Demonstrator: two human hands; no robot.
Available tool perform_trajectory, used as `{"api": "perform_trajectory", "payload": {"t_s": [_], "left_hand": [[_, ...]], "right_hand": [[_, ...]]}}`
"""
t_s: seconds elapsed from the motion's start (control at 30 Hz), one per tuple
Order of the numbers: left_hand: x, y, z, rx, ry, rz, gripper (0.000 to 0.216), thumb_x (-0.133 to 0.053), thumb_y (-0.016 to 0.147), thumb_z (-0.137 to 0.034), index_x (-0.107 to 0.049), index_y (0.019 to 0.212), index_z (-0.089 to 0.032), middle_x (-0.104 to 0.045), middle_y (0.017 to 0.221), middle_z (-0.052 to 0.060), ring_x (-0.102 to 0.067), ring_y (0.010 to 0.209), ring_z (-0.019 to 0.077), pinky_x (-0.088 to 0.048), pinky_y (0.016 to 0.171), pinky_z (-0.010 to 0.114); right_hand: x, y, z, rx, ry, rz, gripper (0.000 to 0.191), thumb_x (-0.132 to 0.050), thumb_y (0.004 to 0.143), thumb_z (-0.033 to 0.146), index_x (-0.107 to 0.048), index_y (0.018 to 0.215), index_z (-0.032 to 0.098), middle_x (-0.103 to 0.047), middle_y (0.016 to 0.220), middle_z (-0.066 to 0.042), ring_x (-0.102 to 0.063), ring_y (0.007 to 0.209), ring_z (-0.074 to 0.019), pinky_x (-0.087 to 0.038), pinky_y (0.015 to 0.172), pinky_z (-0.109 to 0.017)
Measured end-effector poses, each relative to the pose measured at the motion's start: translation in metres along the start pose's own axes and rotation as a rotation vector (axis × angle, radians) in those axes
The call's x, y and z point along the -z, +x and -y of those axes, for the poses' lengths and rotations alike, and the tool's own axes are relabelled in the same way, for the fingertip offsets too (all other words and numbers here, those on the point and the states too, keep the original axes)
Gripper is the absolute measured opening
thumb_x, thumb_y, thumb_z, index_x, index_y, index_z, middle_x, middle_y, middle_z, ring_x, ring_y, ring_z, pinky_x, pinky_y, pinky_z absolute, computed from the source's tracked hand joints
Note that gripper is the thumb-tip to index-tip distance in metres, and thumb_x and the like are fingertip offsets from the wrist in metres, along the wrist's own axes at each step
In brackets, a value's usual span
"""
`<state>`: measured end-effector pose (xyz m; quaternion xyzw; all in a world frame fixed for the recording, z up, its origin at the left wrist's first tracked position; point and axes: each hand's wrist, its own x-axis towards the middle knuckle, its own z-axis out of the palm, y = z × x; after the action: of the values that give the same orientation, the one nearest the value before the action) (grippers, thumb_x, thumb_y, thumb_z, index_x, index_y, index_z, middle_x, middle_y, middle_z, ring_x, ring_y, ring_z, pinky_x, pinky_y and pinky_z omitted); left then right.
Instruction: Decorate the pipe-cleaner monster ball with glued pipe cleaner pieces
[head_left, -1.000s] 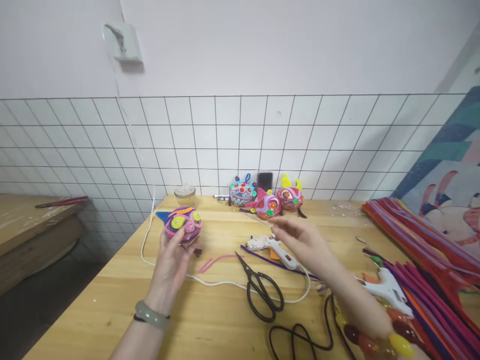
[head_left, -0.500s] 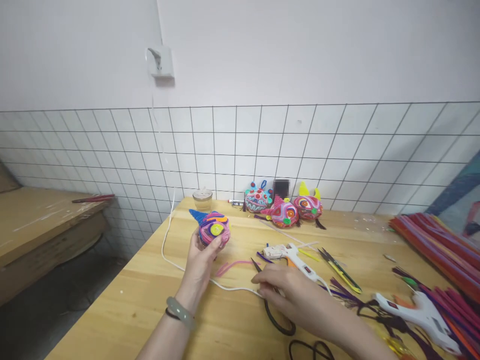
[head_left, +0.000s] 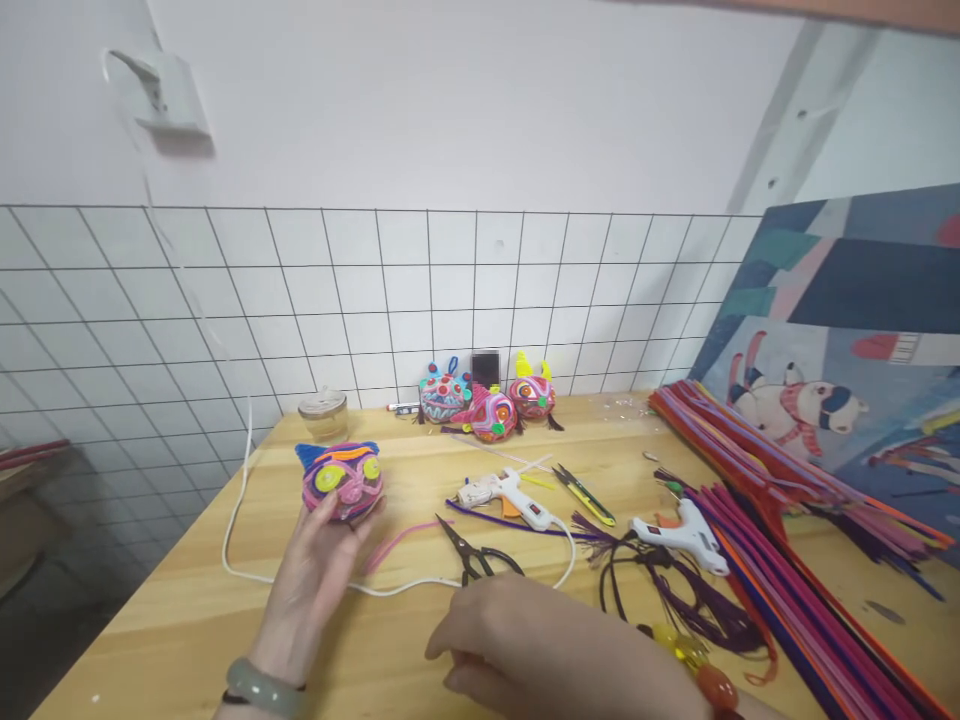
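My left hand (head_left: 322, 560) grips a round craft head (head_left: 346, 480) wound in pink and purple fuzzy stems, with blue ears and yellow eyes. It is raised over the left part of the wooden table, its face toward me. Black-handled scissors (head_left: 469, 550) lie on the tabletop with their blades spread, just beyond my right hand (head_left: 487, 635). That hand is palm down, its fingers loosely bent and apart, and nothing shows in it. Part of the scissors' handles is hidden behind it. A bent pink fuzzy stem (head_left: 397, 540) lies between the two hands.
Similar craft heads (head_left: 491, 412) stand by the tiled wall near a lidded jar (head_left: 322, 412). White glue guns (head_left: 517, 498) (head_left: 686, 535), yellow-black snips (head_left: 585, 495) and bundles of fuzzy stems (head_left: 780, 590) lie to the right. A white cord (head_left: 232, 540) crosses the table.
My right hand has come off the scissors, which now lie on the table. The craft head has turned to face me. The view has swung right.
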<state>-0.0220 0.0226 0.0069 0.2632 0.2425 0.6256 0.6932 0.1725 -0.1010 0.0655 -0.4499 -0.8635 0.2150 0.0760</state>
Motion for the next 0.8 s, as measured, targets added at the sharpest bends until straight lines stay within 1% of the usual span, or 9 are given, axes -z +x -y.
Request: {"api": "perform_trajectory", "payload": {"t_s": [0.17, 0.3, 0.37, 0.43, 0.53, 0.57, 0.67, 0.77, 0.8], "left_hand": [[-0.005, -0.001, -0.001, -0.021, -0.020, -0.029, 0.038, -0.061, 0.077, -0.015, -0.060, 0.115, -0.023, -0.062, 0.122, 0.009, -0.055, 0.116, 0.0253, -0.047, 0.097, 0.042], [-0.008, -0.002, -0.001, -0.005, -0.049, -0.060, 0.039, -0.059, 0.078, -0.013, -0.060, 0.116, -0.022, -0.063, 0.121, 0.010, -0.052, 0.120, 0.0249, -0.040, 0.103, 0.043], [-0.009, -0.002, -0.002, -0.003, -0.068, -0.066, 0.038, -0.058, 0.079, -0.014, -0.059, 0.116, -0.021, -0.062, 0.123, 0.010, -0.050, 0.122, 0.0254, -0.039, 0.104, 0.043], [-0.010, -0.003, -0.003, -0.009, -0.092, -0.043, 0.038, -0.058, 0.080, -0.016, -0.059, 0.117, -0.022, -0.060, 0.125, 0.010, -0.048, 0.124, 0.0259, -0.038, 0.105, 0.045], [-0.010, -0.003, -0.002, -0.019, -0.100, 0.010, 0.038, -0.059, 0.080, -0.020, -0.058, 0.117, -0.023, -0.059, 0.127, 0.010, -0.047, 0.124, 0.0260, -0.039, 0.104, 0.045], [-0.009, -0.003, -0.002, -0.019, -0.085, 0.023, 0.038, -0.060, 0.079, -0.020, -0.058, 0.117, -0.023, -0.059, 0.127, 0.010, -0.048, 0.123, 0.0262, -0.040, 0.103, 0.045], [-0.007, -0.003, 0.002, -0.019, 0.003, 0.030, 0.039, -0.064, 0.076, -0.022, -0.058, 0.115, -0.022, -0.062, 0.122, 0.010, -0.055, 0.116, 0.0261, -0.043, 0.100, 0.043], [-0.006, -0.005, 0.007, -0.030, 0.092, 0.038, 0.039, -0.068, 0.073, -0.022, -0.058, 0.111, -0.020, -0.064, 0.117, 0.010, -0.059, 0.109, 0.0258, -0.045, 0.096, 0.042], [-0.007, -0.006, 0.008, -0.034, 0.110, 0.027, 0.039, -0.070, 0.072, -0.022, -0.059, 0.109, -0.020, -0.065, 0.115, 0.011, -0.060, 0.108, 0.0265, -0.046, 0.095, 0.043]], "right_hand": [[-0.004, -0.011, -0.009, -0.015, 0.016, -0.041, 0.022, -0.055, 0.083, 0.020, -0.068, 0.101, 0.023, -0.071, 0.095, -0.002, -0.064, 0.087, -0.0163, -0.045, 0.078, -0.022], [0.002, -0.015, -0.030, 0.012, -0.019, -0.074, 0.020, -0.051, 0.083, 0.016, -0.070, 0.089, 0.021, -0.071, 0.083, -0.001, -0.062, 0.076, -0.0133, -0.044, 0.069, -0.019], [0.012, -0.016, -0.052, -0.044, -0.047, -0.120, 0.022, -0.048, 0.086, 0.016, -0.069, 0.087, 0.021, -0.070, 0.083, -0.001, -0.062, 0.075, -0.0130, -0.044, 0.069, -0.020], [0.025, -0.015, -0.083, -0.217, -0.104, -0.200, 0.023, -0.046, 0.087, 0.018, -0.069, 0.088, 0.022, -0.071, 0.085, 0.000, -0.062, 0.077, -0.0134, -0.044, 0.070, -0.021], [0.039, -0.011, -0.132, -0.385, -0.188, -0.270, 0.028, -0.039, 0.089, 0.017, -0.067, 0.088, 0.014, -0.070, 0.091, -0.009, -0.062, 0.081, -0.0180, -0.044, 0.074, -0.028], [0.040, -0.008, -0.146, -0.423, -0.209, -0.270, 0.030, -0.038, 0.089, 0.015, -0.067, 0.085, 0.013, -0.069, 0.087, -0.009, -0.062, 0.078, -0.0181, -0.044, 0.072, -0.029], [0.032, 0.000, -0.179, -0.494, -0.262, -0.225, 0.028, -0.042, 0.089, 0.015, -0.066, 0.075, 0.012, -0.067, 0.078, -0.009, -0.061, 0.070, -0.0158, -0.044, 0.067, -0.028], [0.017, 0.010, -0.198, -0.512, -0.311, -0.166, 0.019, -0.053, 0.090, 0.029, -0.062, 0.087, 0.013, -0.065, 0.085, -0.003, -0.061, 0.073, -0.0138, -0.049, 0.070, -0.032], [0.012, 0.013, -0.203, -0.503, -0.325, -0.149, 0.016, -0.054, 0.090, 0.026, -0.063, 0.087, 0.014, -0.065, 0.087, -0.003, -0.062, 0.075, -0.0145, -0.049, 0.072, -0.032]]}}
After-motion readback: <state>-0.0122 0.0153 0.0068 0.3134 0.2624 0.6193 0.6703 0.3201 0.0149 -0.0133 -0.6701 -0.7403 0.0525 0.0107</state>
